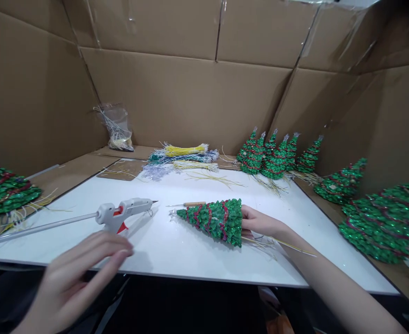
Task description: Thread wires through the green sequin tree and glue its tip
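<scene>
A small green Christmas tree [213,220] with red garland lies on its side on the white board [176,260], its clear star tip pointing left. My right hand [256,220] grips it at the base, with some fingers hidden inside or behind the rim. Thin white and yellow wires trail from the base beside my wrist. My left hand [89,264] hovers over the board's front edge, fingers stretched out and thumb apart, holding nothing. Just beyond it rests a white glue gun [129,211] with a red trigger and a long glue stick out its back. Behind the tree lies a wooden-handled awl [193,203].
Bundles of yellow, green and white wires [185,153] lie at the back. A clear bag [117,130] of wires stands at back left. Several finished-looking trees [274,155] stand at back right; more lie at right [385,222] and left [7,190]. Cardboard walls [176,102] enclose the board.
</scene>
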`<state>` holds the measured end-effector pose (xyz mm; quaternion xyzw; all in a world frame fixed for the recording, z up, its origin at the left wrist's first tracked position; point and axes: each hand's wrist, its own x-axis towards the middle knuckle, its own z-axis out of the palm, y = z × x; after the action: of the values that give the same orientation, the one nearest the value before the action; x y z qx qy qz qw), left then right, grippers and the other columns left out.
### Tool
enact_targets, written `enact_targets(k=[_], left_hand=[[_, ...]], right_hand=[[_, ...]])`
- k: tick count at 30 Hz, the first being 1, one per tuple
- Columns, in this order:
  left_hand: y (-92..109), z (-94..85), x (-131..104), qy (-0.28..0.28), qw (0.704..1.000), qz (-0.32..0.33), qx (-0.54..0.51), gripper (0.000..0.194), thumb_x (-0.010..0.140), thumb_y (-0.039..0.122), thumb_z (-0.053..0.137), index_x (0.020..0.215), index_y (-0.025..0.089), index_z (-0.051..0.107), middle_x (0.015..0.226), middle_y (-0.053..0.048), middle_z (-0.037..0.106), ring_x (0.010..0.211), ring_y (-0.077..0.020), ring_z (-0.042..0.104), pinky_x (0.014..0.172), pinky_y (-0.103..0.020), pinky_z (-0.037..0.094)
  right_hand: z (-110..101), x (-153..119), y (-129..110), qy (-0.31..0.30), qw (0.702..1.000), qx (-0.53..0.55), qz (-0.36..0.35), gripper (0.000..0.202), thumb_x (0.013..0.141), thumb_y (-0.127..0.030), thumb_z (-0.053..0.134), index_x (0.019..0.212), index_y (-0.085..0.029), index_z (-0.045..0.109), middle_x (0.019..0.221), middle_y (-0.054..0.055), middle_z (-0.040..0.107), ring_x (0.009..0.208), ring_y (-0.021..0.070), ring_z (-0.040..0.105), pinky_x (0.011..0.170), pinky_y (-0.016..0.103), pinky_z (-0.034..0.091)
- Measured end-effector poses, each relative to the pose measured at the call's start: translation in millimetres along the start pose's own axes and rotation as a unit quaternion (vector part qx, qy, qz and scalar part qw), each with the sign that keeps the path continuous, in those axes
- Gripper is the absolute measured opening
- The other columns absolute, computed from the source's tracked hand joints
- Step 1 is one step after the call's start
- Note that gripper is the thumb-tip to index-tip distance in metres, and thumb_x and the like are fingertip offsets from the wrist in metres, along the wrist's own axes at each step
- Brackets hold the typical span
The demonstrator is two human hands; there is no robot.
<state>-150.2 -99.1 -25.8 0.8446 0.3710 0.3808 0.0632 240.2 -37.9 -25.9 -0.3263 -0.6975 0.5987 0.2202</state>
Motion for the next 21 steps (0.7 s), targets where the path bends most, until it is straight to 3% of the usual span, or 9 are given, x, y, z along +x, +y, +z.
enact_targets(k=[4,8,11,15,21], left_hand=[[25.6,33.8,58.0,-0.056,0.993,0.071,-0.073,0.019,0.092,0.013,0.052,0.104,0.024,0.062,0.105,-0.003,0.066,0.101,-0.0186,0.060,0.087,-0.028,0.047],[39.2,58.2,110.9,-0.128,0.979,0.070,-0.142,0.028,0.099,0.022,0.046,0.125,0.023,0.056,0.127,-0.005,0.060,0.120,-0.0189,0.053,0.102,-0.031,0.042],[45.7,75.9,140.3,-0.200,0.956,0.112,-0.182,0.035,0.100,0.029,0.044,0.134,0.022,0.051,0.137,-0.007,0.055,0.129,-0.0196,0.047,0.109,-0.032,0.037],[42.1,94.5,160.3,-0.244,0.933,0.143,-0.222,0.042,0.100,0.031,0.043,0.140,0.022,0.044,0.145,-0.007,0.049,0.134,-0.0215,0.043,0.113,-0.036,0.033],[21.4,103.6,159.2,-0.314,0.894,0.122,-0.295,0.050,0.098,0.034,0.047,0.146,0.023,0.039,0.150,-0.008,0.043,0.137,-0.0249,0.041,0.114,-0.037,0.032]], right_hand=[[-0.3,-0.3,3.5,0.013,1.000,-0.002,0.002,0.040,0.087,-0.043,0.059,0.060,-0.018,0.042,0.044,-0.008,0.039,0.039,0.0046,0.036,0.038,0.019,0.027],[0.9,-2.1,6.5,0.036,0.999,-0.014,0.013,0.039,0.087,-0.045,0.058,0.063,-0.017,0.046,0.044,-0.008,0.040,0.039,0.0050,0.036,0.038,0.018,0.027],[1.9,-3.0,6.3,0.047,0.999,-0.019,0.012,0.041,0.087,-0.047,0.058,0.063,-0.017,0.047,0.044,-0.008,0.039,0.038,0.0047,0.035,0.038,0.018,0.027],[2.8,-3.1,5.5,0.052,0.999,-0.009,0.002,0.040,0.087,-0.048,0.058,0.064,-0.016,0.048,0.042,-0.008,0.040,0.037,0.0044,0.034,0.037,0.018,0.027],[4.0,-3.2,2.6,0.053,0.998,-0.020,0.004,0.044,0.087,-0.051,0.057,0.063,-0.016,0.049,0.043,-0.007,0.040,0.037,0.0047,0.035,0.037,0.018,0.027]])
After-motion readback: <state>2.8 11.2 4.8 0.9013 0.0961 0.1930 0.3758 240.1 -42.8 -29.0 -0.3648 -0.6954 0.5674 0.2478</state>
